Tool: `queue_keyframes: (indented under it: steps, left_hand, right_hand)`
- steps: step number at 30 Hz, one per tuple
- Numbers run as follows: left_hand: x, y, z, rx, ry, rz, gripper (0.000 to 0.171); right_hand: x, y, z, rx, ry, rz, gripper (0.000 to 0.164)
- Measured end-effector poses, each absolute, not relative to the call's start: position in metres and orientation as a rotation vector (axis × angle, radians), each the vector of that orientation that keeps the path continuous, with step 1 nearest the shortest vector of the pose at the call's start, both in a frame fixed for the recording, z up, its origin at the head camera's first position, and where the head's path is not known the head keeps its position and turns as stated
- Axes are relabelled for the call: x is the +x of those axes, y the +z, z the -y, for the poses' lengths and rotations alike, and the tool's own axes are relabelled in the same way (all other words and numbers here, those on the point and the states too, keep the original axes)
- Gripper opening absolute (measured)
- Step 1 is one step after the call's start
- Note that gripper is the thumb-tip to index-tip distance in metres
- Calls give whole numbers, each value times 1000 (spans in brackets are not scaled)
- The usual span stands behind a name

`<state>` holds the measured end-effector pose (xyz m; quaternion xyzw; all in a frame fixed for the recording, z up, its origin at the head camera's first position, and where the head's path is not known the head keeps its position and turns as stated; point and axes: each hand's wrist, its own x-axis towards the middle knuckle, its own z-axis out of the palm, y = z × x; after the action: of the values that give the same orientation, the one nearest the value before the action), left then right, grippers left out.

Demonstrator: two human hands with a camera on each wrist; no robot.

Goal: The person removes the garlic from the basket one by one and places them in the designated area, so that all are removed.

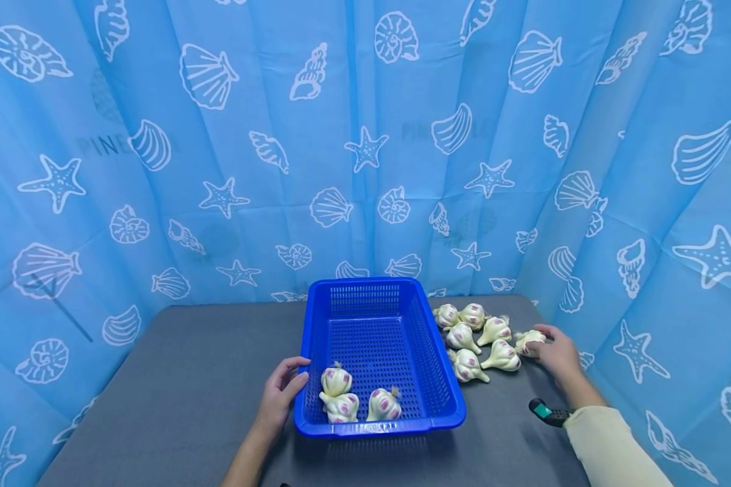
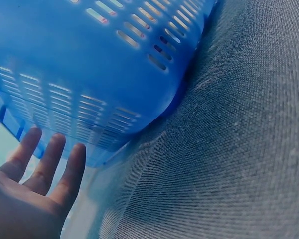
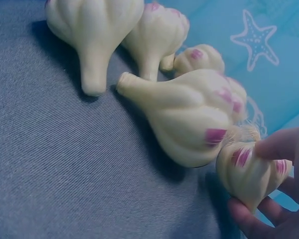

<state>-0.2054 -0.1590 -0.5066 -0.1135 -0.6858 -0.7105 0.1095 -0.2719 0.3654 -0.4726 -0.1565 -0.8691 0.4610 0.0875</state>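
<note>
Right fingers pinch garlic bulb, bulb between tips; left fingers, loosely extended, touch basket rim.

Blue basket on grey table, three garlic bulbs inside (at the near end), left hand on the rim, right hand gripping another bulb beside a cluster, shell-print curtain behind.

Curtained-off workspace, blue seashell-print curtains, grey cloth-covered table
</note>
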Motion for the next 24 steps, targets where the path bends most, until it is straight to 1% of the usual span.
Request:
queue_keyframes:
  steps: [10,17,24]
  left_hand:
    - [-204,-506,158,-320,-2088,2035,24]
    - [-204,-507,158,-305,-2076,2049,25]
    - [-205,-508,158,-328,-2093,2021,25]
  right_hand:
    - [-276,-485,-367,-483,1350,2594,52]
    - [-273,-479,-365,-481,1366,2600,53]
    - [-273,-470,-367,-533,1261,2564,53]
